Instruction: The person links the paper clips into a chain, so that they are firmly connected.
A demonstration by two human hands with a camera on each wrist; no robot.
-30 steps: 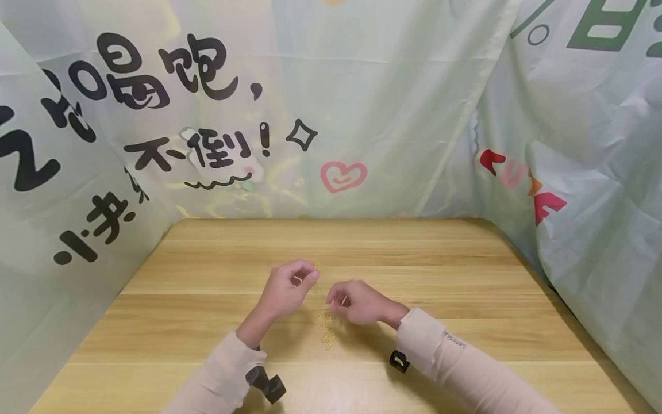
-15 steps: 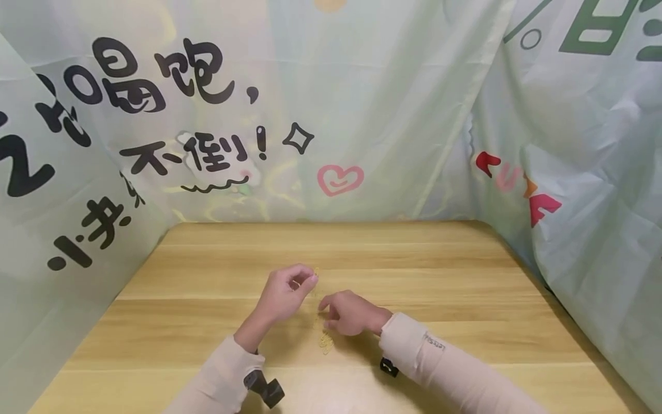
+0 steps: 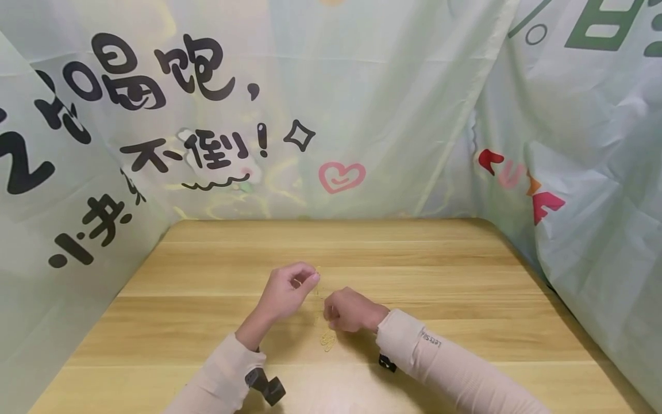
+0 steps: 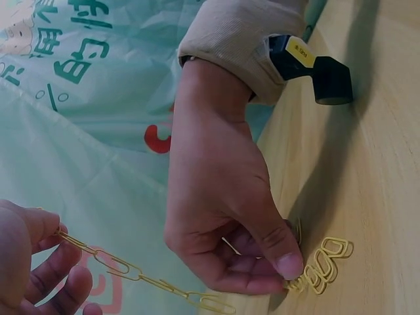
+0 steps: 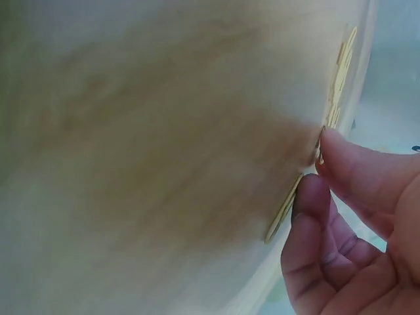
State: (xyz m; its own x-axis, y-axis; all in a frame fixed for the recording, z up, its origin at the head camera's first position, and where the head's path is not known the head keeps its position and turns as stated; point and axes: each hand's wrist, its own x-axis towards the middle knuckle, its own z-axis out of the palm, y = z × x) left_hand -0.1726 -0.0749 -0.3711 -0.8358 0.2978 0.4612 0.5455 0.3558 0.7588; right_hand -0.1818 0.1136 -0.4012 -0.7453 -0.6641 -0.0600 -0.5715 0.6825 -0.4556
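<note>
Several yellow wire paper clips (image 4: 319, 283) lie in a loose cluster on the wooden table (image 3: 408, 270). My left hand (image 3: 287, 290) pinches one end of a chain of linked paper clips (image 4: 136, 274) between thumb and finger. In the left wrist view this chain slopes down toward the right hand. My right hand (image 3: 353, 310) reaches down at the cluster, its thumb and fingertips close together at table level. The right wrist view has the thumb over one clip and a fingertip beside another clip (image 5: 285, 209). I cannot tell whether one is pinched.
Printed pale-green cloth (image 3: 408, 115) hangs behind and along both sides of the table. A black wrist camera (image 3: 265, 386) sits under the left sleeve cuff, and another (image 3: 387, 363) under the right.
My right hand has moved from beside the chain toward me, down to the loose clips, and its fingers have drawn together. The left hand keeps its grip at nearly the same spot.
</note>
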